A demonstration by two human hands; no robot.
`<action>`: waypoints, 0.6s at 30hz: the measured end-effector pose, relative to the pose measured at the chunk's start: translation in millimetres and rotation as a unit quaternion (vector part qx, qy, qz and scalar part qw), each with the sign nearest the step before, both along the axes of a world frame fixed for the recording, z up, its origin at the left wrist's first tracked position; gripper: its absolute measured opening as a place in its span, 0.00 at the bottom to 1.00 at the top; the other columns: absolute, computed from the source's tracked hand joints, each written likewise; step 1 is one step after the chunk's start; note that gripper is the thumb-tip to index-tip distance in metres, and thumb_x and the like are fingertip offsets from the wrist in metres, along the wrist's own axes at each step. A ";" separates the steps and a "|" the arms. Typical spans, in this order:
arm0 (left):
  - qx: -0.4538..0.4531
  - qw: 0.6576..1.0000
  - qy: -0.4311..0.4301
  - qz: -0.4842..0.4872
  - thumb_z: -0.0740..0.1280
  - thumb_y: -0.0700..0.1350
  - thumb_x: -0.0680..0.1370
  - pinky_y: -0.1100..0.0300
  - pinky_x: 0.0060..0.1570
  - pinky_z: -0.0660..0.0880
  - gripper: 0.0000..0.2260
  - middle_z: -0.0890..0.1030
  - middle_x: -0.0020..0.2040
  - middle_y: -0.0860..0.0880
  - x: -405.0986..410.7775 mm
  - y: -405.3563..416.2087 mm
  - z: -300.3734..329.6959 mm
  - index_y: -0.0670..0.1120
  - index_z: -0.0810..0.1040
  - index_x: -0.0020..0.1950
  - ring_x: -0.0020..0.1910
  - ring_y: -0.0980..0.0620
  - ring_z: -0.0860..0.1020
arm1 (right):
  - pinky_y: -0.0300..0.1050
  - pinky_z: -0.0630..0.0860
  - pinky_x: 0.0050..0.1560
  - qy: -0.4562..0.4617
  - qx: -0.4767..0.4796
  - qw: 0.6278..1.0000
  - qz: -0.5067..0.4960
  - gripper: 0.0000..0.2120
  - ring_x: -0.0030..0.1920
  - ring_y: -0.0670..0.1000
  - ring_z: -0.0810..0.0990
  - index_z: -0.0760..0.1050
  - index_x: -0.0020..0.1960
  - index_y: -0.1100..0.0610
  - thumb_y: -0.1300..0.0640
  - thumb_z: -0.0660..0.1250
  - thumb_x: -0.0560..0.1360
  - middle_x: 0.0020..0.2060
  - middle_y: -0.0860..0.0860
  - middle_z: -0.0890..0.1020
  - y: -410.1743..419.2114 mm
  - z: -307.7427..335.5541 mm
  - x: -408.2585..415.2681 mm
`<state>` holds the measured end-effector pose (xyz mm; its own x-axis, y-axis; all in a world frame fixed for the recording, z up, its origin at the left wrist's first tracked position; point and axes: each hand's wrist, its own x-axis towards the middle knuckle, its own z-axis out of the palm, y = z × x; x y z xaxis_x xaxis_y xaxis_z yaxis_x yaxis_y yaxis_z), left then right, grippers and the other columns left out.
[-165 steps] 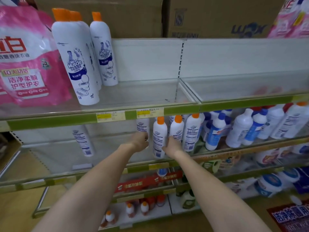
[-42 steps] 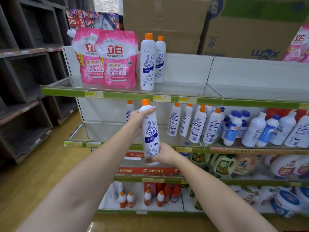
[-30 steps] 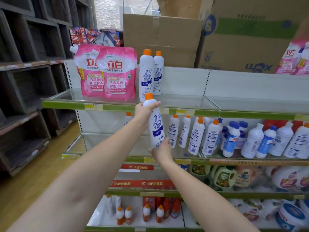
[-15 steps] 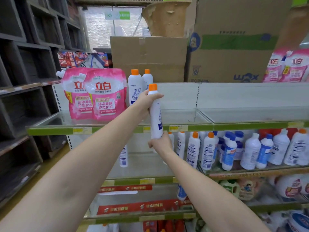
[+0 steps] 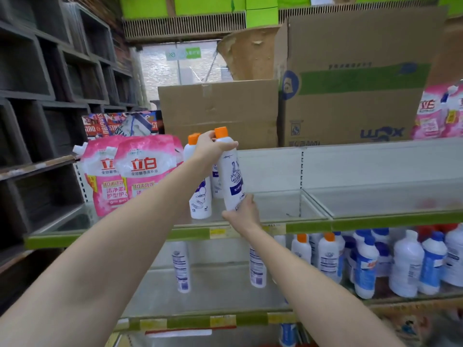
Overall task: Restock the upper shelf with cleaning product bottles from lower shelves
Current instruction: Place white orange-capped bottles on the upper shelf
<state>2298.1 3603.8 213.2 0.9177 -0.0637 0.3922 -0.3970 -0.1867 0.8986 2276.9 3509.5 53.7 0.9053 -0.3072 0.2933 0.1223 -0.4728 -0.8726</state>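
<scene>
At frame centre, the bottle (image 5: 231, 176) was held tilted over the upper shelf (image 5: 350, 220). The left hand (image 5: 213, 149) gripped its neck below the orange cap; the right hand (image 5: 241, 212) gripped its base. Two more bottles (image 5: 200, 201) stood just left, beside pink pouches (image 5: 140, 171).

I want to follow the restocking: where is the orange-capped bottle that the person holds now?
In the head view the held bottle is just above the upper shelf, left of centre, right of two standing bottles, left hand near its top, right hand at its base.
</scene>
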 end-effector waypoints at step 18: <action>0.366 0.925 0.017 0.101 0.71 0.70 0.63 0.49 0.57 0.76 0.33 0.79 0.54 0.50 99.2 -5.9 3.9 0.57 0.70 0.61 0.56 0.47 0.78 | 0.55 0.70 0.69 0.081 -0.161 0.978 0.103 0.47 0.71 0.59 0.68 0.60 0.71 0.58 0.36 0.78 0.65 0.70 0.54 0.72 -35.1 -5.8 96.6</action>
